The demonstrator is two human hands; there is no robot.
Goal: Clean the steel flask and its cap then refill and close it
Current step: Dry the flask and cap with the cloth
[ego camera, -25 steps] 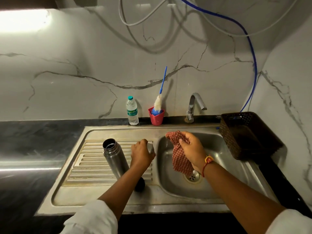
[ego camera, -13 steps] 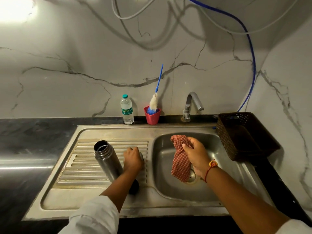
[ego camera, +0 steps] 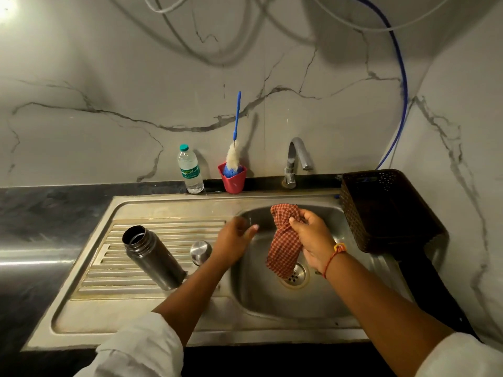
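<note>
flask (ego camera: 153, 257) upright, open mouth upward

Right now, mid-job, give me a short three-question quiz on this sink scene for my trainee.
1. True or false: the cap is screwed onto the flask.
2. Which hand holds the cloth? A left, B right, C neither.
3. Fill in: the brush stands in a red ____.
Key: 1 false, the cap stands beside the open flask on the drainboard. 2 B, the right hand. 3 cup.
</note>
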